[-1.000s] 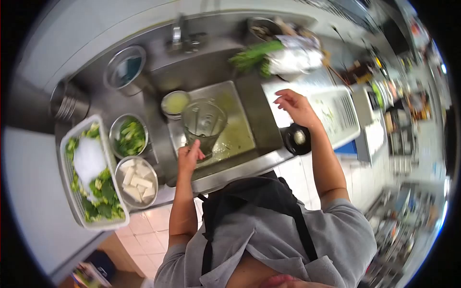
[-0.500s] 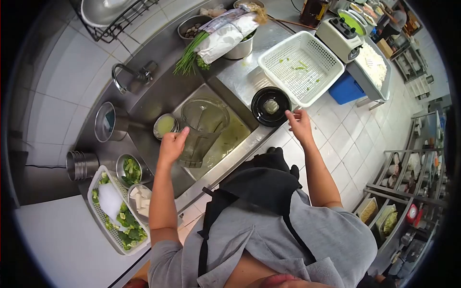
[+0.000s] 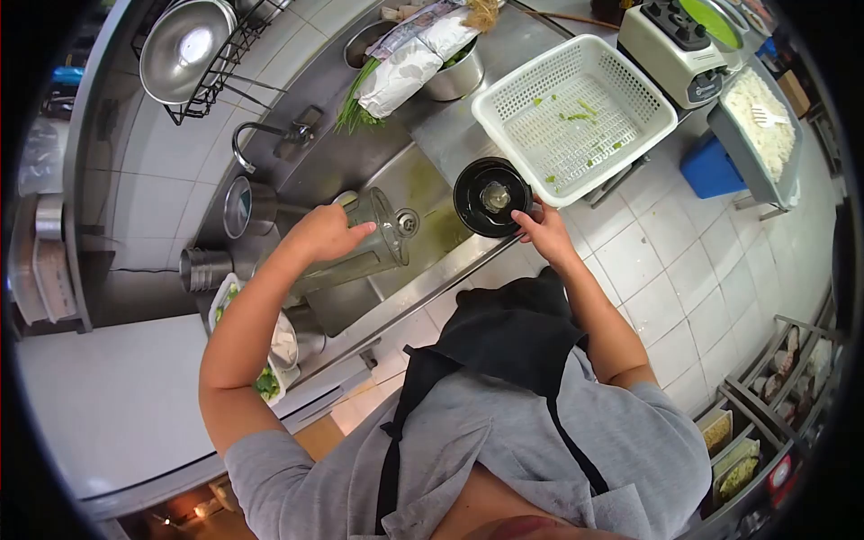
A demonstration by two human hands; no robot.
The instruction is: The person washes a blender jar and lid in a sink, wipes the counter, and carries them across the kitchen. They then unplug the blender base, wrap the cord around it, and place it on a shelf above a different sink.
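Observation:
My left hand (image 3: 331,236) is closed on the clear blender jar (image 3: 373,252), which lies tilted on its side over the sink. The jar's rim faces right, near the drain. At the counter's front edge, my right hand (image 3: 545,232) pinches the rim of a round black lid (image 3: 492,197) with a clear centre. Just beyond the lid stands a white perforated basket (image 3: 576,117) with green scraps inside.
The faucet (image 3: 247,148) rises behind the sink (image 3: 423,193). A pot (image 3: 453,79) and wrapped greens (image 3: 409,67) are at the back. A blender base (image 3: 670,54), a blue bin (image 3: 713,169) and a tray of white food (image 3: 760,126) stand right. Steel cups (image 3: 205,268) are left.
My left hand has tipped the jar from upright onto its side. My right hand has moved in and taken hold of the black lid. The view has shifted.

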